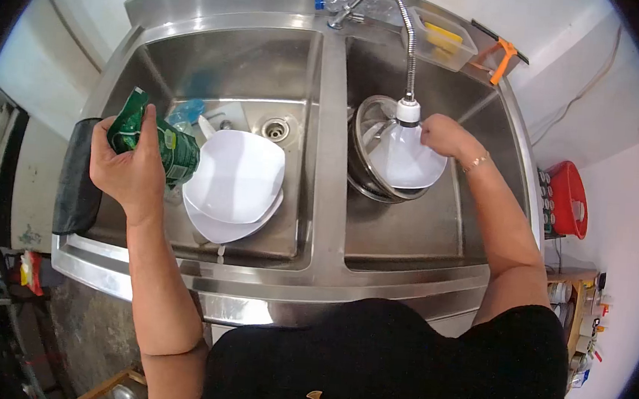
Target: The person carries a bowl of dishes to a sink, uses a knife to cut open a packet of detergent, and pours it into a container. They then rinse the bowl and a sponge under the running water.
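Observation:
Over the left basin, my left hand grips a green pouch. White square plates lie stacked to the right of it in the left basin. My right hand is closed at the upper right edge of a white bowl or plate in the right basin; what its fingers hold, if anything, is hidden. That white piece rests on a metal pot or lid. The faucet's white spray head hangs just above it.
Behind the right basin stand a clear plastic box with a yellow sponge and an orange-handled squeegee. A dark cloth hangs over the left rim. A red basin is at the far right.

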`<action>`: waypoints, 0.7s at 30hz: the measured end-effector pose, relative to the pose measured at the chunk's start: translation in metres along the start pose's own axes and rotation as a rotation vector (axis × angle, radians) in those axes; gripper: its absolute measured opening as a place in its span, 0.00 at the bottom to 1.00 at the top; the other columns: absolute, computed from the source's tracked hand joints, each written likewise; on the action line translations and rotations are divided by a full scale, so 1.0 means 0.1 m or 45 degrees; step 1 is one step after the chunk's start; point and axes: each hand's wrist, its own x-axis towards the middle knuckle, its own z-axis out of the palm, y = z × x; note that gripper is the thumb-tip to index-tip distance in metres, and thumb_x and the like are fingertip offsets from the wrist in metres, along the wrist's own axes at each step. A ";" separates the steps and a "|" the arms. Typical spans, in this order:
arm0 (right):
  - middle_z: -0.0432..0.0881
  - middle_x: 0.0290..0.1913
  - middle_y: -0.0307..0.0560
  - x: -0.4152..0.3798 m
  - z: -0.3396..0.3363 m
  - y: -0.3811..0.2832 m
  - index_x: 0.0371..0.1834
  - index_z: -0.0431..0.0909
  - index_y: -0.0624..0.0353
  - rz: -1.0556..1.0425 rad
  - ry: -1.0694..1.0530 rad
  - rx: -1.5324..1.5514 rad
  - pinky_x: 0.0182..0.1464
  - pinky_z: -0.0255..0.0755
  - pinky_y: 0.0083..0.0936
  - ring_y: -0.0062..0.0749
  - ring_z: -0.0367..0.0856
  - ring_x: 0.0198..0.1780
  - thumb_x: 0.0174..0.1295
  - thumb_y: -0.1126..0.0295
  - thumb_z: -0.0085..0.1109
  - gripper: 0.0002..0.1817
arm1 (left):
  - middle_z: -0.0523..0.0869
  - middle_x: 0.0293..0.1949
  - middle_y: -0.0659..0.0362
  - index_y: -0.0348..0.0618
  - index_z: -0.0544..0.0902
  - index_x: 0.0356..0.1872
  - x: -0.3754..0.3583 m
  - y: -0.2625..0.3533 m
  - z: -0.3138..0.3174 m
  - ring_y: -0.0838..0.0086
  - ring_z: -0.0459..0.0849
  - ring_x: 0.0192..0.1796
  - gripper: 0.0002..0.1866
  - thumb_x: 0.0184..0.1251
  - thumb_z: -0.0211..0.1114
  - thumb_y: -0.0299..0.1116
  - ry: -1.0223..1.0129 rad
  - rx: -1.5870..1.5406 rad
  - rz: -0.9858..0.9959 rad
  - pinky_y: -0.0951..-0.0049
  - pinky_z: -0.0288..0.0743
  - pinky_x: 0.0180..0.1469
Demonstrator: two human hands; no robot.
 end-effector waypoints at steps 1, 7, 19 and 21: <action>0.80 0.32 0.61 0.13 0.23 0.18 0.30 0.81 0.63 0.005 0.002 0.000 0.39 0.72 0.38 0.48 0.80 0.35 0.46 0.70 0.54 0.11 | 0.80 0.22 0.66 0.39 0.78 0.26 -0.03 0.00 0.02 0.86 0.74 0.25 0.11 0.48 0.73 0.30 -0.049 -0.053 -0.045 0.83 0.70 0.31; 0.75 0.50 0.62 0.58 0.93 -0.06 0.56 0.71 0.56 -0.104 0.277 -0.225 0.52 0.71 0.39 0.55 0.76 0.50 0.54 0.75 0.46 0.23 | 0.79 0.23 0.67 0.39 0.78 0.26 -0.10 -0.05 0.07 0.86 0.74 0.25 0.10 0.49 0.73 0.28 -0.134 -0.075 -0.061 0.85 0.69 0.30; 0.82 0.36 0.55 1.08 1.48 0.08 0.30 0.83 0.58 -0.364 0.277 -0.623 0.45 0.74 0.38 0.48 0.80 0.41 0.52 0.67 0.50 0.11 | 0.79 0.22 0.67 0.38 0.77 0.26 -0.04 -0.18 0.03 0.87 0.73 0.25 0.11 0.48 0.73 0.28 -0.087 0.128 -0.050 0.85 0.67 0.29; 0.82 0.37 0.57 0.77 1.24 -0.03 0.32 0.83 0.61 -0.274 0.074 -0.696 0.42 0.75 0.39 0.49 0.82 0.40 0.52 0.67 0.51 0.13 | 0.79 0.22 0.67 0.38 0.77 0.26 -0.04 -0.17 0.04 0.87 0.73 0.25 0.11 0.48 0.73 0.28 -0.114 0.069 -0.084 0.85 0.67 0.29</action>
